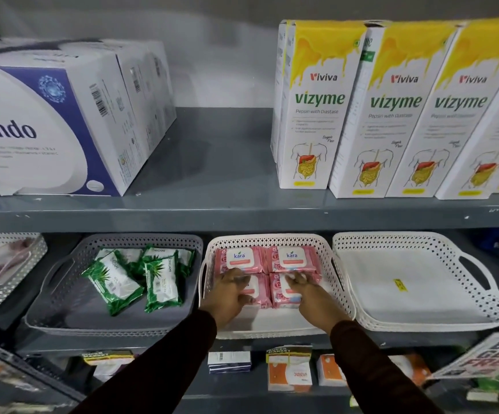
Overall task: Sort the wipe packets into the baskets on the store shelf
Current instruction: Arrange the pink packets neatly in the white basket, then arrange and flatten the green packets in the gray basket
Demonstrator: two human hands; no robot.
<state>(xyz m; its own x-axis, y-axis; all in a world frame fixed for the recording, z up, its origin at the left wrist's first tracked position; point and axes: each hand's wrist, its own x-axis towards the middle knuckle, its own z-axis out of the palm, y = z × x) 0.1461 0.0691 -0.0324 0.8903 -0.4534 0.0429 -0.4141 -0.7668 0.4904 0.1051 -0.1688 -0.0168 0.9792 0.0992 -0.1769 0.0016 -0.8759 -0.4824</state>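
Pink wipe packets point(267, 274) fill the back of a white basket point(336, 282) in the middle of a grey store shelf point(242, 216), four of them lying flat in two rows. Both hands reach into this basket. The left hand point(230, 297) rests palm down on the front left packet, fingers spread and loose, thumb at its near edge. The right hand point(305, 294) lies the same way on the front right packet, fingers loosely spread, not clenched. To the left, a grey basket point(63, 306) holds several green wipe packets point(134, 279) lying askew. To the right sits another white basket point(421, 282), holding no packets.
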